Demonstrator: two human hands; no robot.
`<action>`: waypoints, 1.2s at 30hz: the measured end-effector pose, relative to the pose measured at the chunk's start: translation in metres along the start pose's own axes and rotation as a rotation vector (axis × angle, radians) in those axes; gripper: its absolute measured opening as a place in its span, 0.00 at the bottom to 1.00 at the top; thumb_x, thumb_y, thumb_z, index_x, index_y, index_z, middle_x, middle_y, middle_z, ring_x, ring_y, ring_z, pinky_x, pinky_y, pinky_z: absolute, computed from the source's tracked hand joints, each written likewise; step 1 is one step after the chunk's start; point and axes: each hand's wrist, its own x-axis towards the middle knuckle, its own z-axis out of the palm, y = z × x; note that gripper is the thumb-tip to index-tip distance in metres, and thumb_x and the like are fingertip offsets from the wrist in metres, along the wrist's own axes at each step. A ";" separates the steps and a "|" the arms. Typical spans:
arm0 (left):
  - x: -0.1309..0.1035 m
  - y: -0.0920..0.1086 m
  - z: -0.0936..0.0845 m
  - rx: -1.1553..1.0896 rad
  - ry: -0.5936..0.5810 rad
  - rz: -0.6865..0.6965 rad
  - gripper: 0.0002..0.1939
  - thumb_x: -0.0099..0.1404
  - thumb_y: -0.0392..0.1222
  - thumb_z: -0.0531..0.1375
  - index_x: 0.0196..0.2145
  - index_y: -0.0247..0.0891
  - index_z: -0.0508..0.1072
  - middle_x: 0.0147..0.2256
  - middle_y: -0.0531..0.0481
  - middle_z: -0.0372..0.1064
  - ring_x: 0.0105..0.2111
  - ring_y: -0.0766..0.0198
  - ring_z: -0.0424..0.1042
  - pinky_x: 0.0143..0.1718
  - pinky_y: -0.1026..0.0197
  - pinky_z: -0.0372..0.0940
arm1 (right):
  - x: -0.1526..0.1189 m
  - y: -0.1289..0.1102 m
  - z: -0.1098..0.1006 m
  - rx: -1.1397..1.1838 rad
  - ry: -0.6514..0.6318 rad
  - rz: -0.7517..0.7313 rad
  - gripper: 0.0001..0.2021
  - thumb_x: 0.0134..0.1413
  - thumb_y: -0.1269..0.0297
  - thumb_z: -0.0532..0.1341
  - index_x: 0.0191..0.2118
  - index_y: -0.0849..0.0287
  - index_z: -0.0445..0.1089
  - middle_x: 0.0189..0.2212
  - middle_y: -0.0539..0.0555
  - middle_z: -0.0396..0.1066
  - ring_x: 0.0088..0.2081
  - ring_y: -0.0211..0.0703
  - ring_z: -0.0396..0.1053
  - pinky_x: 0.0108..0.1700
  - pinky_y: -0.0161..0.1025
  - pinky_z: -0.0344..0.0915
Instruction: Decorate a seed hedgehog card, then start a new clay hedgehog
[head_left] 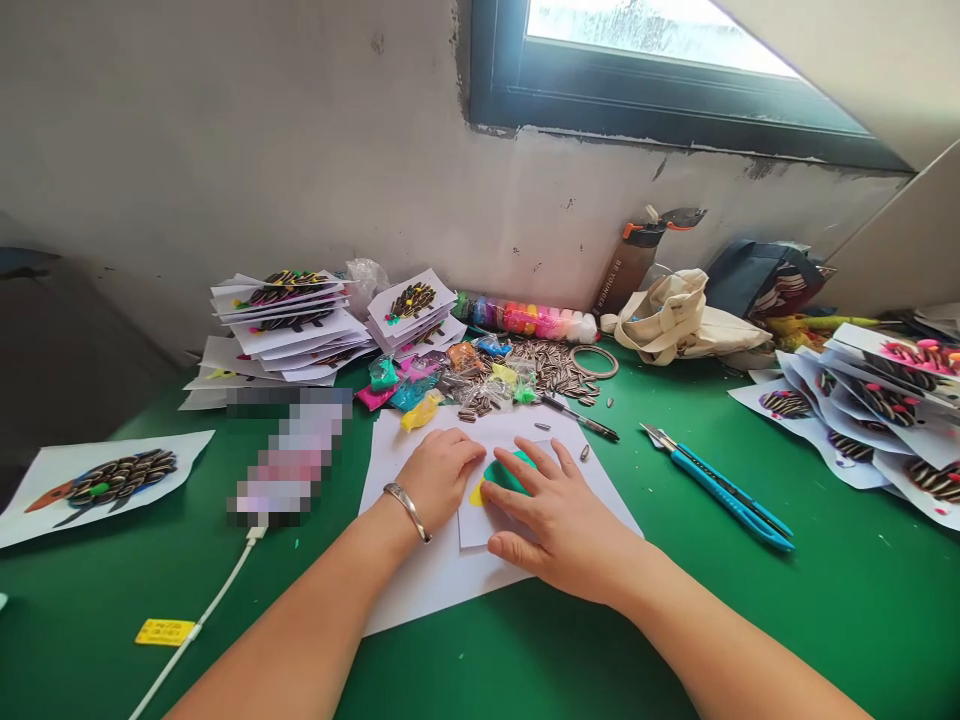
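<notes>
A small white card [474, 530] rests on larger white paper [401, 595] in front of me. On the card lie a flattened patch of green clay [501, 477] and a smaller yellow piece [475, 495]. My right hand [551, 510] is spread over the card, its fingers lying across the green clay and partly covering it. At the card's left side, my left hand [439, 480] is closed, with bent fingers held together beside the clay. Its thumb and anything it pinches are hidden.
Bagged coloured clay [420, 410], sunflower seeds [555, 370], a tape roll [594, 362] and a pen [592, 423] lie beyond the paper. A blue utility knife [724, 490] is at right. Seed-picture stacks [292, 335] flank the table. A white cable [217, 605] crosses the left.
</notes>
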 end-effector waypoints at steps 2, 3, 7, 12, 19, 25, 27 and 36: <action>0.000 0.000 0.000 0.003 -0.001 -0.001 0.12 0.66 0.31 0.53 0.40 0.36 0.76 0.39 0.45 0.72 0.41 0.57 0.68 0.45 0.55 0.64 | -0.001 0.000 0.000 -0.007 0.014 -0.007 0.24 0.61 0.43 0.48 0.59 0.44 0.61 0.66 0.54 0.46 0.66 0.65 0.38 0.61 0.71 0.34; 0.000 0.000 0.000 0.004 -0.002 -0.001 0.12 0.66 0.31 0.53 0.40 0.36 0.76 0.39 0.45 0.72 0.41 0.57 0.68 0.45 0.55 0.64 | -0.001 0.000 0.000 -0.010 0.021 -0.011 0.24 0.61 0.44 0.48 0.59 0.43 0.61 0.67 0.54 0.45 0.66 0.65 0.38 0.60 0.71 0.34; 0.000 0.000 0.000 0.005 -0.005 0.003 0.13 0.66 0.31 0.52 0.40 0.36 0.76 0.39 0.45 0.72 0.40 0.57 0.67 0.45 0.54 0.64 | -0.004 0.001 0.000 -0.015 0.020 -0.028 0.22 0.61 0.46 0.50 0.57 0.43 0.63 0.66 0.53 0.48 0.66 0.65 0.39 0.60 0.72 0.33; 0.000 0.000 0.001 0.007 -0.006 0.005 0.13 0.67 0.31 0.52 0.40 0.36 0.76 0.39 0.44 0.72 0.40 0.57 0.67 0.45 0.53 0.64 | -0.005 0.001 -0.001 -0.012 0.039 -0.045 0.20 0.61 0.47 0.51 0.56 0.44 0.64 0.66 0.53 0.47 0.66 0.65 0.40 0.61 0.72 0.33; 0.000 0.001 0.000 0.006 -0.008 0.007 0.13 0.67 0.31 0.52 0.40 0.36 0.76 0.39 0.44 0.72 0.40 0.57 0.68 0.44 0.54 0.64 | -0.005 -0.001 -0.003 -0.031 0.043 -0.064 0.16 0.61 0.50 0.53 0.49 0.46 0.69 0.64 0.51 0.52 0.66 0.64 0.40 0.61 0.70 0.33; 0.000 0.002 -0.002 0.004 -0.009 0.011 0.13 0.67 0.31 0.51 0.40 0.36 0.76 0.39 0.44 0.72 0.40 0.57 0.67 0.44 0.54 0.64 | -0.005 -0.005 -0.001 -0.029 0.034 -0.076 0.17 0.60 0.50 0.54 0.51 0.46 0.67 0.65 0.50 0.50 0.66 0.63 0.41 0.61 0.71 0.33; 0.000 0.001 -0.001 0.004 -0.008 0.013 0.13 0.67 0.31 0.51 0.39 0.36 0.76 0.38 0.44 0.72 0.40 0.57 0.67 0.44 0.54 0.64 | -0.004 -0.006 0.000 -0.031 0.038 -0.073 0.19 0.60 0.50 0.54 0.54 0.46 0.65 0.67 0.51 0.46 0.66 0.64 0.41 0.61 0.71 0.33; 0.001 0.001 -0.001 -0.006 0.001 0.020 0.14 0.66 0.32 0.51 0.38 0.38 0.76 0.38 0.45 0.72 0.40 0.58 0.68 0.44 0.54 0.65 | -0.002 -0.008 0.004 -0.010 0.035 -0.083 0.24 0.59 0.48 0.54 0.59 0.46 0.60 0.67 0.54 0.45 0.65 0.65 0.43 0.61 0.71 0.35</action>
